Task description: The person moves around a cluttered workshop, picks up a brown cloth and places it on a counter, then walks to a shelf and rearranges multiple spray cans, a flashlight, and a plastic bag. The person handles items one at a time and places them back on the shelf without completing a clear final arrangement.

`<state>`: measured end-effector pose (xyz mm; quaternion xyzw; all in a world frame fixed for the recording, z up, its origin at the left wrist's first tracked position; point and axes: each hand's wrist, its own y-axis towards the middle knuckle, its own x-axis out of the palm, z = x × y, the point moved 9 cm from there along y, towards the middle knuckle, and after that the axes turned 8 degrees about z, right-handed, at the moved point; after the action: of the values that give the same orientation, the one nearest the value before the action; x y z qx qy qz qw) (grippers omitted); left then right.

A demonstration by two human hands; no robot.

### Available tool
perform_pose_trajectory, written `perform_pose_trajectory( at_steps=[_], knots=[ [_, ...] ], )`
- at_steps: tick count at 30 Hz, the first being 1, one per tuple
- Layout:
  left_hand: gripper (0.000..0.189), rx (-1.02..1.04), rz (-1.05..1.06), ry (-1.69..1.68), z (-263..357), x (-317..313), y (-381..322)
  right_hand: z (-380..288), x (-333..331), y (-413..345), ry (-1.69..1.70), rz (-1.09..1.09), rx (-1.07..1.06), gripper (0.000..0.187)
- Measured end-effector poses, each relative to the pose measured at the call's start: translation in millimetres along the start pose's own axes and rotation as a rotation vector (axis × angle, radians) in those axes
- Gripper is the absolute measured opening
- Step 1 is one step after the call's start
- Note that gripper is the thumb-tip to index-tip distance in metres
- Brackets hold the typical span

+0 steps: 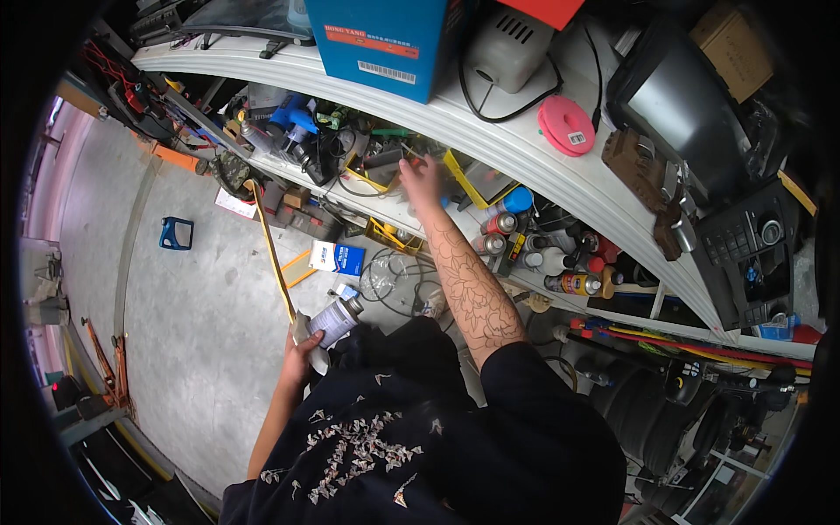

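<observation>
My left hand (300,354), low in front of my body, grips a metal can (335,321) with a pale label and a grey cap. The same hand holds a crumpled grey piece (307,342), possibly cloth. A long, pale strip with a yellow edge (272,252) extends upward from there; whether it joins the grey piece is unclear. My right hand (422,184) is blurred over the lower shelf (387,207). It is between a yellow-edged tray (371,172) and another yellow tray (476,184). Whether its fingers hold anything cannot be made out.
Spray cans (502,223) and bottles crowd the shelf to the right. Above, the white bench top (453,125) bears a blue box (374,49) and a pink spool (567,126). On the floor lie a filter box (338,256), loose cable (374,282) and a blue jug (176,233).
</observation>
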<state>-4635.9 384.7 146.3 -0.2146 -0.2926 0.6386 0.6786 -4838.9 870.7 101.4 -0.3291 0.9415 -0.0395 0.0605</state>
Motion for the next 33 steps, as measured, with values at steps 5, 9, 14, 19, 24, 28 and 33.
perform_pose_trajectory(
  at_steps=[5,9,14,19,24,28,33],
  knots=[
    [0.064,-0.006,-0.070,-0.069,24.5,40.1,-6.0,-43.5,-43.3,-117.5,-0.143,-0.216,-0.165,0.072],
    [0.062,-0.012,-0.152,-0.089,36.5,79.6,-4.8,-35.5,-55.1,-276.0,0.048,-0.828,0.301,0.067],
    [0.062,0.024,-0.139,-0.119,37.4,97.2,-18.9,-51.5,-59.2,-298.4,0.298,-0.739,0.436,0.057],
    [0.064,0.095,-0.118,-0.035,40.5,81.0,-13.5,-38.2,-106.9,-243.3,0.206,-0.557,0.237,0.055],
    [0.060,0.080,0.005,0.017,23.9,36.1,-6.0,-5.8,-170.4,-152.3,-0.760,-0.307,-0.262,0.072],
    [0.062,0.018,-0.035,0.009,-4.3,17.3,-22.8,47.0,-152.6,-105.0,-1.242,-0.393,-0.516,0.049],
    [0.060,-0.074,-0.092,0.043,-34.8,1.3,-50.9,113.3,-126.1,-48.8,-1.594,-0.312,-0.729,0.019]
  ],
)
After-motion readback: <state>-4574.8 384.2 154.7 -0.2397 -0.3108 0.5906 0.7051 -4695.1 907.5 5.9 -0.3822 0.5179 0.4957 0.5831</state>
